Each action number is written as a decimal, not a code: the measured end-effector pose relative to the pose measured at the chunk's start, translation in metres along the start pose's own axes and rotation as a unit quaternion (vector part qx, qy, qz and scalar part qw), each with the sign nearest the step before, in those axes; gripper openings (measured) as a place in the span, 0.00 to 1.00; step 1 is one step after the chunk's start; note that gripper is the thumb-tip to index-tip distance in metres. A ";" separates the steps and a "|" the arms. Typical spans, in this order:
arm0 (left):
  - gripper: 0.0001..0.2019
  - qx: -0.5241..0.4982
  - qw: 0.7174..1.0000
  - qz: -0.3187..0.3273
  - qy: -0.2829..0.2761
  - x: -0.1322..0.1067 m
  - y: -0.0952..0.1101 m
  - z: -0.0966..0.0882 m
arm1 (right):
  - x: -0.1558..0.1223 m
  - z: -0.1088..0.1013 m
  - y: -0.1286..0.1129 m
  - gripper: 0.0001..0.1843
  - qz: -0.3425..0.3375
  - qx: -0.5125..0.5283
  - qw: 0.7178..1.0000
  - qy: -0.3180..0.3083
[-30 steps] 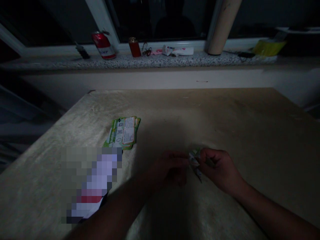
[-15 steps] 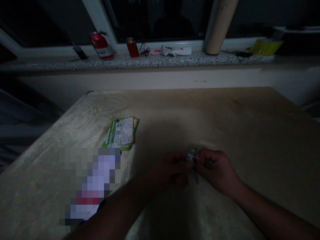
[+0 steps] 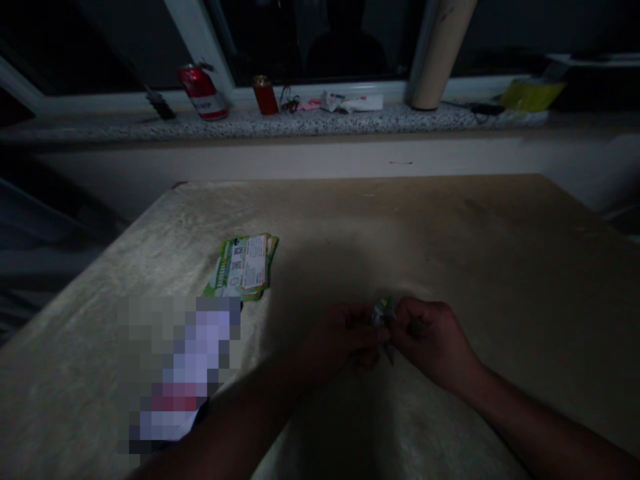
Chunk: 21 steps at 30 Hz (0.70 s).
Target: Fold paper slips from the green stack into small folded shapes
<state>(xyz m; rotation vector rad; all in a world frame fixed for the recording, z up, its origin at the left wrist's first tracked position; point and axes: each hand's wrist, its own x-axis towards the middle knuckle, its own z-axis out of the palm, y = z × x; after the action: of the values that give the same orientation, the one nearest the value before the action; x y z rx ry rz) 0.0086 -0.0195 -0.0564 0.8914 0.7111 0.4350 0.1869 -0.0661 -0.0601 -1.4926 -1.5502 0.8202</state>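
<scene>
Both my hands pinch a small folded piece of green-and-white printed paper (image 3: 383, 311) above the table. My left hand (image 3: 345, 340) grips its left side with thumb and fingers. On the right side, the thumb and curled fingers of my right hand (image 3: 433, 337) press on it. A narrow pointed end of the paper sticks out below the fingertips. Fingers and dim light hide much of its shape. Farther left lies a stack of green-and-white printed leaflets (image 3: 245, 267), slightly fanned.
A blurred-out lit object (image 3: 195, 367) lies beside my left forearm on the table (image 3: 475, 233). Along the granite sill (image 3: 300, 125) behind stand a red can (image 3: 203, 93), a red-brown cylinder (image 3: 265, 97), a crumpled white tube (image 3: 363, 103), a cardboard tube (image 3: 443, 53) and a yellow item (image 3: 533, 95).
The fingers have shifted slightly on the folded paper, with the left thumb closer to the right hand. The paper looks narrower and more covered now. Everything else stays in place.
</scene>
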 end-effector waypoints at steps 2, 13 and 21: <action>0.13 -0.001 1.000 0.007 0.007 0.000 0.000 0.001 | 0.000 0.000 0.000 0.12 0.000 0.003 1.000 0.000; 0.11 0.089 0.992 0.019 0.083 0.001 -0.005 0.006 | 0.000 0.002 0.000 0.11 -0.030 -0.025 0.999 0.005; 0.05 0.145 0.983 0.026 0.110 0.001 0.000 0.008 | 0.001 0.003 -0.002 0.13 -0.072 -0.065 0.995 0.020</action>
<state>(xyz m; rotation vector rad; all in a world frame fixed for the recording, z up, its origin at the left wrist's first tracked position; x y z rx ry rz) 0.0151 -0.0229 -0.0534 1.1492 0.9720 0.4880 0.1831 -0.0653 -0.0592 -1.4608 -1.6867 0.6136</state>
